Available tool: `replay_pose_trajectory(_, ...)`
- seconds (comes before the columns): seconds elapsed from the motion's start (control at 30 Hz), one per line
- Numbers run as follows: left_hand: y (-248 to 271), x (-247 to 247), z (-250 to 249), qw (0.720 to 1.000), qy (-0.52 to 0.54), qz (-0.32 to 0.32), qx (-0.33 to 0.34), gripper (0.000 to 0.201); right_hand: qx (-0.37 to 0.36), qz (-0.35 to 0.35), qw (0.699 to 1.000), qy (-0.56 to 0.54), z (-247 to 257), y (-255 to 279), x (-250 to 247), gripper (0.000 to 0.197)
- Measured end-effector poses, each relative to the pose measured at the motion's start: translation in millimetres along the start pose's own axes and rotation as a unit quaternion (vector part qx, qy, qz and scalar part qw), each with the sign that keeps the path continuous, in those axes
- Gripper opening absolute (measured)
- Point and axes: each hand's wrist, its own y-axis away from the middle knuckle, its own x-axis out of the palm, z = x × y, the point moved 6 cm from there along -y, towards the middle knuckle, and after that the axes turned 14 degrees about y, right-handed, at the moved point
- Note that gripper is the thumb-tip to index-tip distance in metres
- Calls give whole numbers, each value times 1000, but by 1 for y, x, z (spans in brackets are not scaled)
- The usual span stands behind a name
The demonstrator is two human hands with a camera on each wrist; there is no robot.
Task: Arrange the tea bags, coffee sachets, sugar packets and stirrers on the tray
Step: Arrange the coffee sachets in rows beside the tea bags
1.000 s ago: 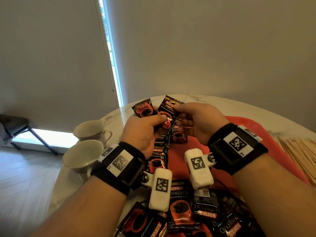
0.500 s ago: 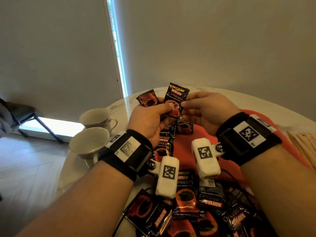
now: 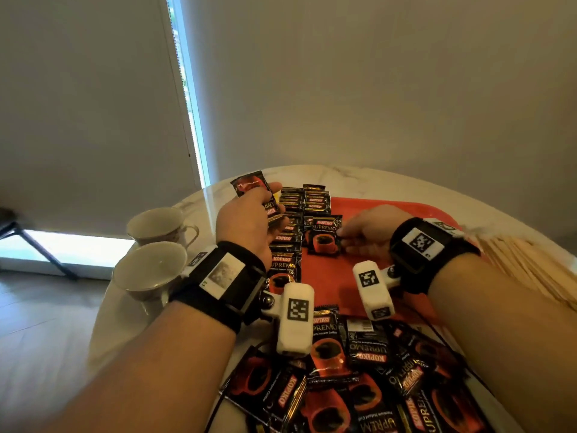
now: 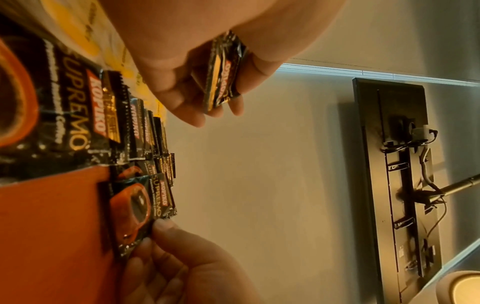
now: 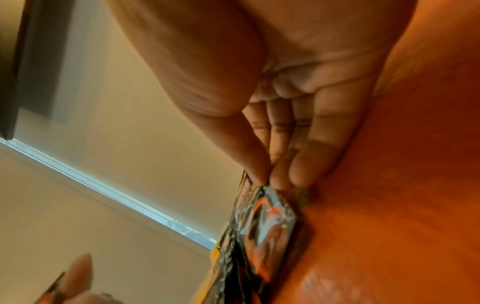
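My left hand (image 3: 249, 220) grips a few black-and-red coffee sachets (image 3: 251, 184) above the table's left side; the left wrist view shows the sachets (image 4: 223, 72) held between curled fingers. My right hand (image 3: 362, 234) pinches the edge of one coffee sachet (image 3: 323, 239) that lies flat on the red tray (image 3: 343, 276). The right wrist view shows the fingertips (image 5: 275, 179) on that sachet (image 5: 267, 222). Two overlapping rows of sachets (image 3: 304, 201) run along the tray's left part.
A loose pile of coffee sachets (image 3: 359, 379) lies at the table's near edge. Two teacups (image 3: 153, 270) stand at the left. A heap of wooden stirrers (image 3: 524, 264) lies right of the tray. The white table (image 3: 374, 179) stands close to a wall.
My right hand has taken one sachet from the left hand's bunch and brought it down onto the tray at the near end of the right row. The left hand has shifted slightly left.
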Motion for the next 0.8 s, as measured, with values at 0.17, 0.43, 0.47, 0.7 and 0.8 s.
replay_pose_trajectory(0.17, 5, 2, -4, 1000, 5, 1, -8, 10, 8, -6, 1000, 29, 7, 3, 1, 3)
replay_pose_trajectory(0.43, 7, 4, -7, 1000, 6, 15, -15, 7, 19, 0, 999, 38, 8, 4, 3, 10)
replay_pose_trajectory(0.47, 7, 4, -7, 1000, 7, 15, -17, 7, 18, 3, 999, 35, 8, 4, 3, 9)
replay_pose_trajectory(0.7, 1, 1, -5, 1000, 15, 19, -13, 16, 22, 9, 1000, 6, 2, 0, 2, 11)
replay_pose_trajectory(0.8, -2, 0, -3, 1000, 6, 16, -10, 18, 23, 17, 1000, 9, 2, 3, 3, 16)
